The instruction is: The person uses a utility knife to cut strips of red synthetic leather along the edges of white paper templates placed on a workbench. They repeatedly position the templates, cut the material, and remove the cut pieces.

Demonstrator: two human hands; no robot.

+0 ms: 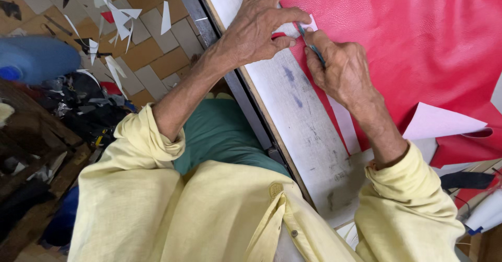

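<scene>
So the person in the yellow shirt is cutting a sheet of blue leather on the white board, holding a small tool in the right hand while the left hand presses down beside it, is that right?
Not quite: the leather sheet is red, not blue, as the head view shows. The rest holds: the right hand grips a small tool at the sheet's edge on the white board, and the left hand presses down beside it.

I see a loose pale-yellow shirt with a small button on its open placket; both sleeves are rolled up, bunched into thick cuffs below the elbows. Beneath the shirt's hem, teal-green trousers cover the lap
</scene>
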